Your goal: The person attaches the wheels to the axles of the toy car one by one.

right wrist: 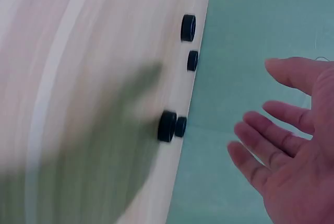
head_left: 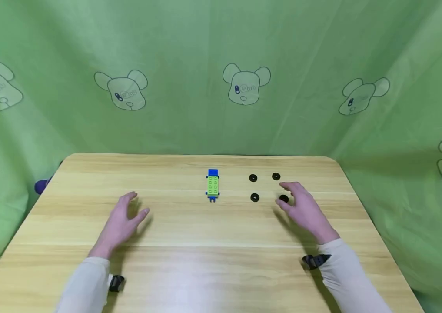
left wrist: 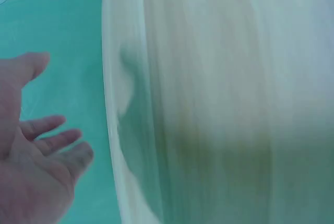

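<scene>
Toward the left edge of the desk (head_left: pixel 189 269), my left hand (head_left: pixel 118 226) hangs above the wood, fingers and thumb spread, grasping nothing; the nearest thing is well off to its right. Near the middle of the far edge lies the car (head_left: pixel 213 186), a lime-green brick body with blue ends, its forked end toward the near edge. Pegs poke from its sides, 2 to the left and 2 to the right, with no wheel on them. Farther right, between the car and the far right corner, lie 4 loose black wheels (head_left: pixel 254 197) in a rough square. My right hand (head_left: pixel 304 213) is released too, held above the desk by the rightmost wheels, thumb and fingers parted.

I take this as the reaching step, with nothing fitted yet. The next move, I judge, calls for my right hand to come down and pinch 1 wheel by its rim, my left hand steadying the car; then hole and peg must line up squarely, since a slanted push could slide the body away.
</scene>
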`<action>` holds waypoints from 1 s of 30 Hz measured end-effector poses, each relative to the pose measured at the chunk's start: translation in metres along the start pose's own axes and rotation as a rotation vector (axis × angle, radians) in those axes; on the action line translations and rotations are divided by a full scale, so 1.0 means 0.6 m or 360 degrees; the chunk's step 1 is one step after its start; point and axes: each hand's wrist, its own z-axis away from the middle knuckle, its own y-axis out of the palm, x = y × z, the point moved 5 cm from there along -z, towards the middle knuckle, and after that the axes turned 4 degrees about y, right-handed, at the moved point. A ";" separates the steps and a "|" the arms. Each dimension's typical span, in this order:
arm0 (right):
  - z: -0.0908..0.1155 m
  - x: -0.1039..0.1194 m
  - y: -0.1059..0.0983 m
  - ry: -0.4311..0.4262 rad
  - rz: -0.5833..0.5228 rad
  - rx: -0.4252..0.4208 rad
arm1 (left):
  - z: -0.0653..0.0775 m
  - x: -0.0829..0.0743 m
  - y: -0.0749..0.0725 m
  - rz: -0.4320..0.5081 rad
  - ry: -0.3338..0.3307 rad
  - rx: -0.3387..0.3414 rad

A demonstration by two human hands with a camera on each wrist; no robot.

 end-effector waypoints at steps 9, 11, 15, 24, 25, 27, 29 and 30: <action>-0.025 0.020 0.038 -0.0029 -0.0123 0.0113 | -0.029 -0.031 0.042 0.0323 0.0037 0.0063; -0.030 0.024 0.045 -0.0023 -0.0147 0.0124 | -0.037 -0.040 0.050 0.0368 0.0049 0.0077; -0.039 0.031 0.057 -0.0031 -0.0176 0.0146 | -0.055 -0.059 0.069 0.0468 0.0095 0.0109; -0.053 0.059 0.077 -0.0034 -0.0221 0.0177 | -0.098 -0.091 0.111 0.0510 0.0163 0.0150; -0.054 0.062 0.078 -0.0036 -0.0219 0.0179 | -0.103 -0.096 0.116 0.0508 0.0168 0.0161; -0.056 0.065 0.081 -0.0031 -0.0205 0.0181 | -0.113 -0.104 0.125 0.0501 0.0173 0.0183; -0.058 0.066 0.083 -0.0018 -0.0191 0.0183 | -0.123 -0.113 0.135 0.0488 0.0178 0.0207; -0.058 0.065 0.084 -0.0010 -0.0187 0.0184 | -0.128 -0.118 0.139 0.0483 0.0181 0.0217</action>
